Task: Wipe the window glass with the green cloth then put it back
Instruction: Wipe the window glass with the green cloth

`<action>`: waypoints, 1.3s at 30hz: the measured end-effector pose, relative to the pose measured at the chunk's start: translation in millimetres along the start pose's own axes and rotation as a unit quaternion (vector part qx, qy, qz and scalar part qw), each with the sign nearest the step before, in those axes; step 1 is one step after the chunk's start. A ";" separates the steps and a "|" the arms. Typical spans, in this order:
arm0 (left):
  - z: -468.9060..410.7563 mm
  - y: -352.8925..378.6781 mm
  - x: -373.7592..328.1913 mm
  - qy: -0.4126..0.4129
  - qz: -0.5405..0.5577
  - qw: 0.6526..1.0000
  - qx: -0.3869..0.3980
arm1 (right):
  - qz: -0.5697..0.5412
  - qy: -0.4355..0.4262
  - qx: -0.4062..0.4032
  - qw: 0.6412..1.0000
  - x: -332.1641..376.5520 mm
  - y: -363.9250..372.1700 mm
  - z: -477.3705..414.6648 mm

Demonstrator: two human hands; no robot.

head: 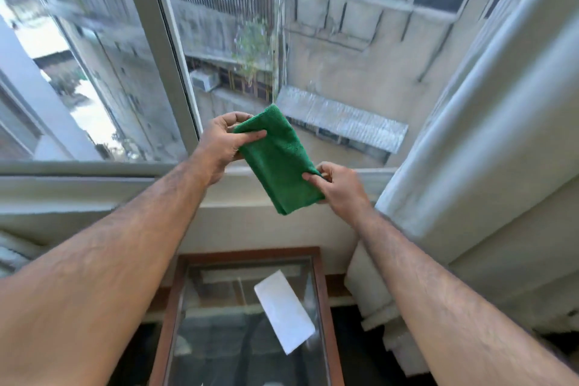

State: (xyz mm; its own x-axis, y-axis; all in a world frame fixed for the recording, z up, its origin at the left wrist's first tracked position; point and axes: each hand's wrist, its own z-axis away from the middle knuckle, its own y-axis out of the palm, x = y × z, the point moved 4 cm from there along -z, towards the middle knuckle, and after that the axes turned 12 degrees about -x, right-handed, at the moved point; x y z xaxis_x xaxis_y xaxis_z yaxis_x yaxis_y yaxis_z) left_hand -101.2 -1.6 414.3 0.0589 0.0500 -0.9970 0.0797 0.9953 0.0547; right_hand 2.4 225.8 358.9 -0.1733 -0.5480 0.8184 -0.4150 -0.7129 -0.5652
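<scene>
Head view: both hands (left (pixel 224 142), right (pixel 340 186)) pinching folded green cloth (pixel 279 160).

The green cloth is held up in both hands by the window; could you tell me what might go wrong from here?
The cloth is only pinched at its ends by the left hand and right hand, so it could slip and drop onto the glass-topped table below, by the white sheet. The curtain hangs close on the right and may snag a wide wipe.

Both hands (pixel 219 141) raised (fingers (pixel 250 136) pinched)
</scene>
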 end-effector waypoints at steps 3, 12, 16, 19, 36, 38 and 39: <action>2.8 3.9 -90.8 0.037 0.087 0.996 -0.004 | -0.041 -0.043 -0.008 0.998 69.8 -30.9 -10.5; 6.2 -5.6 -285.9 0.188 0.104 0.977 0.003 | -0.040 -0.145 -0.040 0.988 242.6 -88.1 -32.5; 3.2 -5.4 -343.8 0.270 0.064 0.960 -0.018 | -0.027 -0.182 -0.058 0.981 283.3 -107.5 -42.7; -8.4 -2.7 -390.4 0.335 0.038 0.940 -0.052 | 0.057 -0.261 -0.101 0.958 304.2 -144.7 -58.9; -79.9 25.7 -508.4 0.581 -0.298 0.641 -0.402 | 0.200 -0.377 -0.515 0.743 307.9 -368.8 -227.3; -75.8 27.6 -508.2 0.603 -0.340 0.567 -0.447 | 0.199 -0.383 -0.494 0.755 298.0 -364.1 -241.6; -73.7 34.2 -505.8 0.634 -0.359 0.524 -0.440 | 0.197 -0.383 -0.486 0.760 293.7 -360.5 -248.7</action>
State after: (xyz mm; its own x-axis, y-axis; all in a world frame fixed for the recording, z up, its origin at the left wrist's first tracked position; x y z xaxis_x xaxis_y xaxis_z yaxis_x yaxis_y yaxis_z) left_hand -201.6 13.2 916.4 -0.4256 -0.9049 -0.0069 -0.8951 0.4199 0.1501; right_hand -121.0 430.7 828.9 -0.0392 -0.9948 0.0939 -0.9943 0.0296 -0.1021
